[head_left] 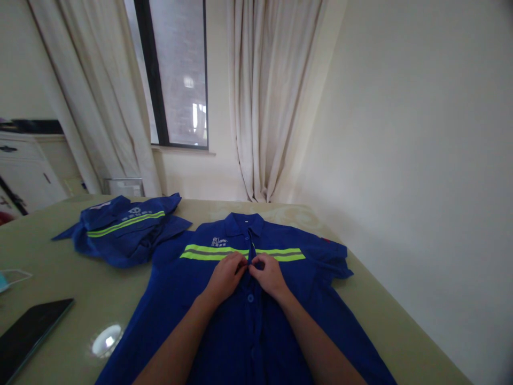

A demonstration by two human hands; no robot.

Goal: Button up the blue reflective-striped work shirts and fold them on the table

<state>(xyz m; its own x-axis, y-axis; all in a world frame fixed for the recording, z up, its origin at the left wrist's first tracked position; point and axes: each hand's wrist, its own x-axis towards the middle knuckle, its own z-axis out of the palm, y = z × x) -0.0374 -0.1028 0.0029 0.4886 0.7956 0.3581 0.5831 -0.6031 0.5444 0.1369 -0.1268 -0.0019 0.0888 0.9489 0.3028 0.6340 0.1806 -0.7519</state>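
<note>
A blue short-sleeved shirt (296, 283) with a yellow-green and grey stripe across the chest lies spread out, collar away from me. My left hand (228, 272) pinches the front placket at the stripe's lower edge. Close beside it, my right hand (267, 274) pinches the other side of the same opening, thumb and finger curled together. The fingertips of both hands nearly meet and hide the spot between them. A button (250, 298) shows on the placket just below the hands, and a smaller one sits near the collar.
A crumpled blue garment (120, 230) lies at the table's back left. A dark tablet (34, 331) and part of a face mask (5, 282) are at the left of the table (100, 299). A wall borders the right side; curtains (260, 96) hang behind.
</note>
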